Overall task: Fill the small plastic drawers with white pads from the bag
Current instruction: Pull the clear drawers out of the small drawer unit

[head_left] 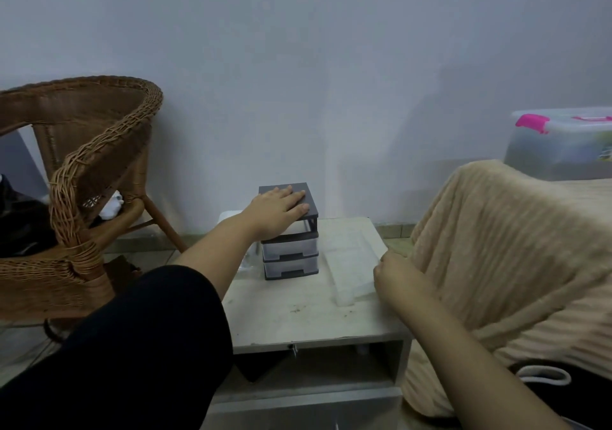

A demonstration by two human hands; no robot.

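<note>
A small drawer unit (pixel 290 253) with a dark grey frame and translucent drawers stands on the white low table (pixel 298 317). Two drawers sit shut in its lower slots, and the top slot looks empty. My left hand (pixel 278 208) lies flat, palm down, on the unit's dark lid and holds nothing. To the right of the unit a flat translucent bag of white pads (pixel 351 264) lies on the table. My right hand (pixel 397 275) is curled shut at the bag's right edge and appears to pinch it.
A wicker chair (pixel 82 178) stands to the left, with my dark-clad knee (pixel 139 347) in front of it. A beige ribbed blanket (pixel 503 264) covers something on the right, with a clear pink-latched storage box (pixel 563 145) behind. The wall is close behind the table.
</note>
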